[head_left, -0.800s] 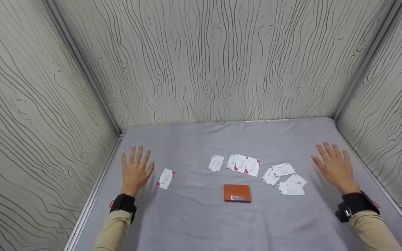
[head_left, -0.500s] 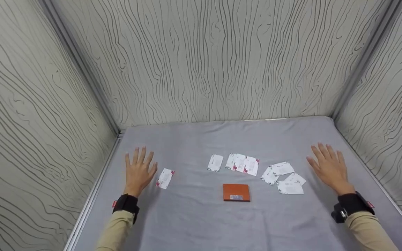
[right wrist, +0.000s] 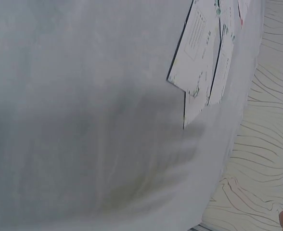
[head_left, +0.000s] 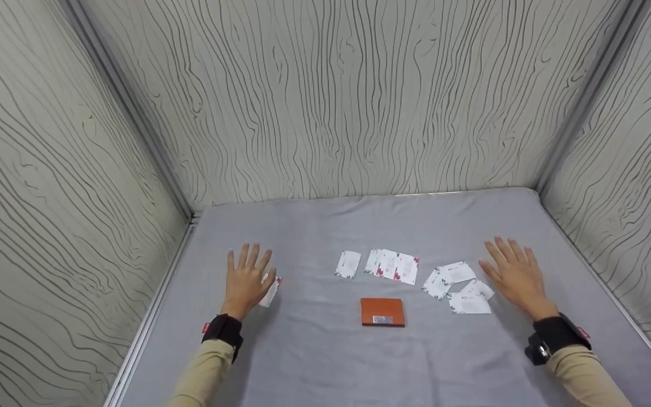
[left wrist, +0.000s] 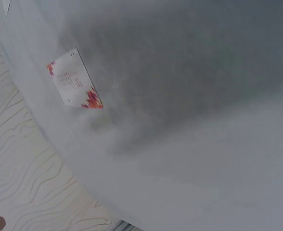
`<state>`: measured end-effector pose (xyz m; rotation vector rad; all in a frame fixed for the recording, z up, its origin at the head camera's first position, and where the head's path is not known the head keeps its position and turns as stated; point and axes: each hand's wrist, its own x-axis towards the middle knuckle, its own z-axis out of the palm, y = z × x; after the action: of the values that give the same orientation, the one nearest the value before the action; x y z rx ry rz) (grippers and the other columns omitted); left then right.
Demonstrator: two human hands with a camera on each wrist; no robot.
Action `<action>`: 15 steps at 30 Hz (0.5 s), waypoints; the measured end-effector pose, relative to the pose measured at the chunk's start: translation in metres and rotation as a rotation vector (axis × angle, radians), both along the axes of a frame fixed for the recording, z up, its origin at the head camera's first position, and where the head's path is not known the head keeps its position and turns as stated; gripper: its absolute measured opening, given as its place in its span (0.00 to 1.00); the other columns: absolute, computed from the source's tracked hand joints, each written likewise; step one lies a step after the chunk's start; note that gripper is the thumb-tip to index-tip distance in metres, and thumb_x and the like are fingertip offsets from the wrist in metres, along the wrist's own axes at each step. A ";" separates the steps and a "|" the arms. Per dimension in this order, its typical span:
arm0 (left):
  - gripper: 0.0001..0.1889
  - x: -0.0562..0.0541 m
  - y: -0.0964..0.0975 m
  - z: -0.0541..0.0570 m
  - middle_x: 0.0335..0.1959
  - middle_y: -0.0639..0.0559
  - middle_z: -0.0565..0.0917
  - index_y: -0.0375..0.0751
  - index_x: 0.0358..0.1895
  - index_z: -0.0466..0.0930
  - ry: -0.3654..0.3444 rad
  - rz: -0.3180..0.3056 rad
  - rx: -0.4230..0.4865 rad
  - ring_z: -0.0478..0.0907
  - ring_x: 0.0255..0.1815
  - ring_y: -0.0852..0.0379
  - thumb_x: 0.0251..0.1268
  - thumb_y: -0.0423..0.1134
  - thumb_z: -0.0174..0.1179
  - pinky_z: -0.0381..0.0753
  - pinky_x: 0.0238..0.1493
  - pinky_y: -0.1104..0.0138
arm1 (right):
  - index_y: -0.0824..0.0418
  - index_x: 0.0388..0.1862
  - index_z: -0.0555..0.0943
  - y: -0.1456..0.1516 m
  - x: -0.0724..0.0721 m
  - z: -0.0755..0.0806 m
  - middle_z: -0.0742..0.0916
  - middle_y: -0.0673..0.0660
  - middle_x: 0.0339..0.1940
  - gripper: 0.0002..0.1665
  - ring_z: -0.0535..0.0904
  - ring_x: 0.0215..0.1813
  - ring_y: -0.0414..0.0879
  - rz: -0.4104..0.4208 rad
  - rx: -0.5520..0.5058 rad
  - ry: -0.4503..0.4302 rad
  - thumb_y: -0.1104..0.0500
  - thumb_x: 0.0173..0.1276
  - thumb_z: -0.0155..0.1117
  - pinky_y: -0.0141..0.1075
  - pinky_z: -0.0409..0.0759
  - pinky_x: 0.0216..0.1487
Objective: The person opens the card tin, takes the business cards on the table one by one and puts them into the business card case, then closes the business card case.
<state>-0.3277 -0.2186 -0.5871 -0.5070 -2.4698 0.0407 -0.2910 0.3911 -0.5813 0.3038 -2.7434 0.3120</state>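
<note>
My left hand [head_left: 246, 287] hovers with spread fingers above the table, partly covering a white card with red flowers [head_left: 271, 294]. In the left wrist view that card [left wrist: 75, 81] lies flat, apart from the hand, over the hand's shadow. My right hand [head_left: 516, 278], fingers straight, is in the air just right of a loose pile of white cards [head_left: 469, 304]. Those overlapping cards [right wrist: 195, 48] show green corner prints in the right wrist view. An orange card holder [head_left: 382, 312] with a silver plate lies at the middle front. Neither hand holds anything.
Behind the card holder lie a single white card [head_left: 348, 264] and a fanned row of cards [head_left: 397, 265]. A grey cloth [head_left: 325, 362] covers the table. Wood-grain patterned panels [head_left: 325, 102] wall it at the back and both sides.
Both hands have moved inward, the left to the right and over its nearby card, the right to the left toward the card pile. The cards and card holder stay put.
</note>
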 end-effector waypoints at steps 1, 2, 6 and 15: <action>0.24 -0.001 0.004 -0.001 0.63 0.39 0.76 0.45 0.62 0.79 -0.007 -0.007 0.003 0.68 0.67 0.36 0.67 0.52 0.59 0.62 0.63 0.35 | 0.67 0.71 0.68 -0.002 0.000 -0.001 0.67 0.71 0.72 0.35 0.55 0.74 0.69 0.007 0.002 0.008 0.44 0.77 0.50 0.63 0.43 0.72; 0.24 -0.001 0.008 -0.001 0.63 0.39 0.76 0.46 0.62 0.79 -0.012 -0.016 0.006 0.68 0.67 0.36 0.67 0.52 0.58 0.62 0.63 0.35 | 0.67 0.71 0.68 -0.003 0.000 -0.002 0.67 0.71 0.72 0.35 0.55 0.74 0.69 0.016 0.001 0.013 0.43 0.77 0.51 0.62 0.43 0.72; 0.24 -0.002 0.022 -0.003 0.65 0.40 0.76 0.46 0.63 0.79 -0.033 -0.036 -0.001 0.68 0.68 0.37 0.68 0.52 0.58 0.61 0.64 0.36 | 0.67 0.71 0.69 -0.011 0.000 -0.004 0.68 0.70 0.72 0.37 0.56 0.73 0.69 0.039 0.002 0.024 0.42 0.75 0.54 0.62 0.46 0.72; 0.22 -0.001 0.046 -0.016 0.60 0.39 0.79 0.45 0.59 0.81 0.001 -0.113 -0.017 0.73 0.62 0.37 0.65 0.50 0.61 0.67 0.60 0.37 | 0.66 0.68 0.73 -0.031 0.007 -0.007 0.72 0.69 0.69 0.36 0.60 0.72 0.68 0.108 0.010 0.066 0.45 0.69 0.62 0.63 0.50 0.70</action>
<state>-0.3291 -0.1730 -0.6034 -0.6528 -2.4372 0.0162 -0.2842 0.3597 -0.5883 0.4577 -2.6696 0.3109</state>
